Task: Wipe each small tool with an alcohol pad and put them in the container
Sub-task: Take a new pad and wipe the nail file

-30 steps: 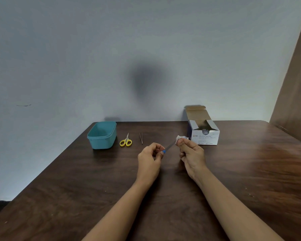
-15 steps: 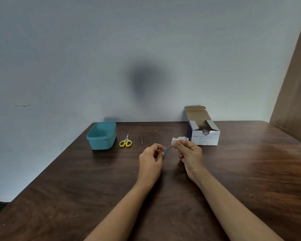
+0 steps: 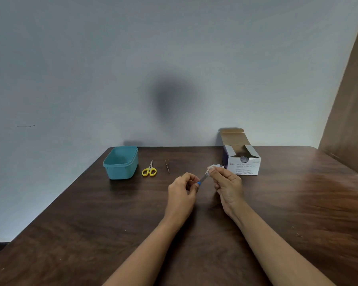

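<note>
Slim grey metal tool (image 3: pixel 203 178) with a blue end, held above the dark wooden bench (image 3: pixel 298 203): left hand (image 3: pixel 182 190) grip pinches the blue end, right hand (image 3: pixel 227 182) grip clamps a white alcohol pad (image 3: pixel 210 168) round its tip. At 2 o'clock, a white cardboard box (image 3: pixel 244 167) reads "BD Alcohol Swabs".

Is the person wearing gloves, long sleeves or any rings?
No. The left hand and right hand have no gloves, and no ring or watch shows. The left forearm and right forearm are uncovered too; no sleeve comes into view.

dark wooden table (image 3: pixel 70 234), pale wall (image 3: pixel 91 58)
</note>
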`<state>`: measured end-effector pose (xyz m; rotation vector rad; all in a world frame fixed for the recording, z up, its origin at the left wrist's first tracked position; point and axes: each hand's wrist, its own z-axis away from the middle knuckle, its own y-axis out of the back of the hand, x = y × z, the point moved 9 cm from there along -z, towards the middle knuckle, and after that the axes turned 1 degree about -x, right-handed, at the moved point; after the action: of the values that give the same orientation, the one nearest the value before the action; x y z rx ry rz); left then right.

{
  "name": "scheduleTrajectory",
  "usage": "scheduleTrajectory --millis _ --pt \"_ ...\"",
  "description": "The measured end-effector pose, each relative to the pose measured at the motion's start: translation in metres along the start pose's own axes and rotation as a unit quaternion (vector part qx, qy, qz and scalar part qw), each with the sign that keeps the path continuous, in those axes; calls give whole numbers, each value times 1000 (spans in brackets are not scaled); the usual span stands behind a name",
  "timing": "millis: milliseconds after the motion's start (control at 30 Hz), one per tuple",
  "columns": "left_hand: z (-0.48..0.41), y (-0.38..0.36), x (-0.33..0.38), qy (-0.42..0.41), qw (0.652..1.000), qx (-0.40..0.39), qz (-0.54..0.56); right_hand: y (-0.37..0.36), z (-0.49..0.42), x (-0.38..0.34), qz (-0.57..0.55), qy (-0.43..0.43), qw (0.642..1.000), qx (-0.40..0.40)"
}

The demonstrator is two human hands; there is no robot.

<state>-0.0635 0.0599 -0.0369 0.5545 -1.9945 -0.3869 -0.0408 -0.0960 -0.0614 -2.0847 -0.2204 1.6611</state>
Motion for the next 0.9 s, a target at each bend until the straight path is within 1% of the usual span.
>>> scheduleTrajectory --millis 100,667,900 --pt "0 -1 2 -6 1000 -4 -2 4 -1 2 -16 -5 1000 13" --pt "1 -3 4 -11 1000 -10 -15 4 -1 -1 6 4 1000 9" --pt "2 -2 4 -15 1000 -4 -4 5 -1 1 -5 -6 1000 11"
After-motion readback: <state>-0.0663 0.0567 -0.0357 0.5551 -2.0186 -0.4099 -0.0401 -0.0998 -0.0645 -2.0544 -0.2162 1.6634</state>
